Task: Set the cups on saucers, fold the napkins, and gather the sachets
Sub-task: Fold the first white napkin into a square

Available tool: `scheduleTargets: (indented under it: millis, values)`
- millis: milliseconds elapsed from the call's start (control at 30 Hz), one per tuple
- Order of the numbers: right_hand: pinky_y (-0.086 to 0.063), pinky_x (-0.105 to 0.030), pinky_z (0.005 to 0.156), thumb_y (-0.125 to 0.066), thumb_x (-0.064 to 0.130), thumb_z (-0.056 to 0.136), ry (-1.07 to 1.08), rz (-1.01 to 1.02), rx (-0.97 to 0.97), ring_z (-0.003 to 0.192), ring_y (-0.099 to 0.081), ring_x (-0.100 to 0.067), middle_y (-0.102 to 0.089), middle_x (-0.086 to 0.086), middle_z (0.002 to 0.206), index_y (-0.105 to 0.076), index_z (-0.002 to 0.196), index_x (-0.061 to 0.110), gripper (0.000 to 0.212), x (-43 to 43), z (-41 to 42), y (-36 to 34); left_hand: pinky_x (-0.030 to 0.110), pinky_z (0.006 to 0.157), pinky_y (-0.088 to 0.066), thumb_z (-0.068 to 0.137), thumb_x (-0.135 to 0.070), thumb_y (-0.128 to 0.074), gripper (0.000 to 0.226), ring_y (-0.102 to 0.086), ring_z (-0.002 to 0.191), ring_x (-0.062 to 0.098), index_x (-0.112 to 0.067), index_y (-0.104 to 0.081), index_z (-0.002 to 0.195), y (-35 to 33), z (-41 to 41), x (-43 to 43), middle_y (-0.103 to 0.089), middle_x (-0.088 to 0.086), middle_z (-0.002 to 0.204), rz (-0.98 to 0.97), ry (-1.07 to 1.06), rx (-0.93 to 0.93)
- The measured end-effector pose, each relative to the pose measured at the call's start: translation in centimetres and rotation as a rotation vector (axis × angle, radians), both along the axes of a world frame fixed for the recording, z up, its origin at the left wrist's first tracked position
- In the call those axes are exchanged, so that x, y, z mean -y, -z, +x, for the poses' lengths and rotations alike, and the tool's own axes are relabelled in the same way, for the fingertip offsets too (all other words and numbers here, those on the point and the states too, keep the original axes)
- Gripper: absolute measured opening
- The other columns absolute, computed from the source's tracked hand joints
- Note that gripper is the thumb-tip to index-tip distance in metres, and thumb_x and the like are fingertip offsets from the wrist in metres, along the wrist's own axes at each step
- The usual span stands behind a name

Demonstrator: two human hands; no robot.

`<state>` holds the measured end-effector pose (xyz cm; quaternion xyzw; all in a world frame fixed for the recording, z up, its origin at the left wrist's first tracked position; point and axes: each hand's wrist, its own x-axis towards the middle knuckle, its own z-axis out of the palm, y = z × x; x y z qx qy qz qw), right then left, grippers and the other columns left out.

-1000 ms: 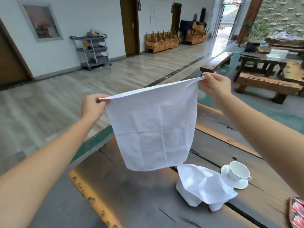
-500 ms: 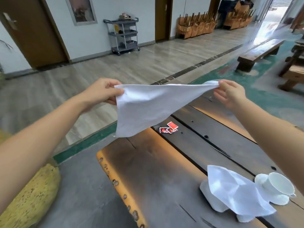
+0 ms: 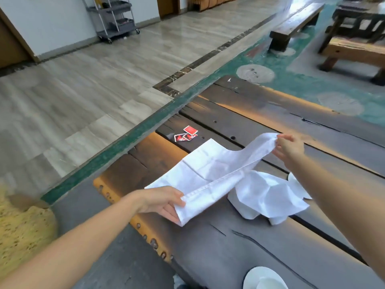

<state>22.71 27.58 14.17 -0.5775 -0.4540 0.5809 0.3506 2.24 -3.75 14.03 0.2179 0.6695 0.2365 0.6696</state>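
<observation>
White cloth napkin half-draped on dark plank table | your left hand pinches near corner | your right hand pinches far corner | red sachets beyond

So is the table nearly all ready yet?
Not yet. Nothing looks finished. The left hand and right hand are laying one napkin flat to fold. A crumpled napkin waits, the red sachets lie scattered, and a saucer has no cup.
</observation>
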Motion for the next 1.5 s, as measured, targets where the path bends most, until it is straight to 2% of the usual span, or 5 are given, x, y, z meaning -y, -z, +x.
scheduleTargets:
  millis: [400,533,833,933,1500]
  values:
    - [-0.056,-0.029,0.08,-0.053,0.012,0.089,0.013,-0.001,0.108,0.084,-0.059,-0.019,-0.057,-0.002,0.079,-0.058,0.076,0.016,0.015,-0.4,5.6,3.3,0.034,0.093,-0.054,0.09,-0.02,-0.06,0.041,-0.066,0.102,0.022,-0.01,-0.045,0.127,5.0,3.8,-0.8,-0.062,0.002,0.116,-0.049,-0.056,0.06]
    - [-0.054,-0.018,0.057,-0.048,0.011,0.092,-0.1,0.028,0.092,0.073,-0.066,-0.01,-0.064,-0.004,0.089,-0.063,0.099,0.012,0.016,0.2,3.0,3.0,0.028,0.083,-0.057,0.086,-0.02,-0.066,0.062,-0.063,0.102,0.016,-0.007,-0.034,0.138,6.3,1.8,0.2,-0.051,0.0,0.127,-0.07,-0.158,-0.013]
    - [-0.056,-0.03,0.076,-0.049,0.011,0.091,-0.293,0.004,0.166,0.091,-0.065,-0.017,-0.062,-0.005,0.101,-0.064,0.111,0.013,0.026,1.3,-7.5,4.4,0.022,0.07,-0.048,0.091,-0.023,-0.056,0.011,-0.067,0.088,0.009,-0.017,-0.058,0.082,10.5,-4.0,2.2,-0.06,-0.003,0.093,-0.135,0.042,-0.239]
    - [-0.055,-0.036,0.084,-0.052,0.012,0.091,-0.317,-0.033,0.201,0.093,-0.062,-0.017,-0.059,-0.004,0.105,-0.061,0.117,0.012,0.028,1.3,-10.8,5.8,0.024,0.053,-0.028,0.088,-0.017,-0.055,0.044,-0.043,0.056,0.012,-0.022,-0.032,0.051,12.1,-6.3,2.1,-0.036,0.002,0.063,-0.111,0.183,-0.373]
    - [-0.047,-0.039,0.097,-0.05,0.019,0.092,-0.329,-0.183,0.325,0.117,-0.048,-0.019,-0.046,-0.003,0.134,-0.037,0.142,0.014,0.051,1.2,-20.1,11.6,0.021,0.051,-0.038,0.087,-0.013,-0.042,0.036,-0.065,0.065,0.009,-0.02,-0.034,0.053,16.7,-12.1,-0.4,-0.07,-0.005,0.072,-0.12,0.514,-0.384]
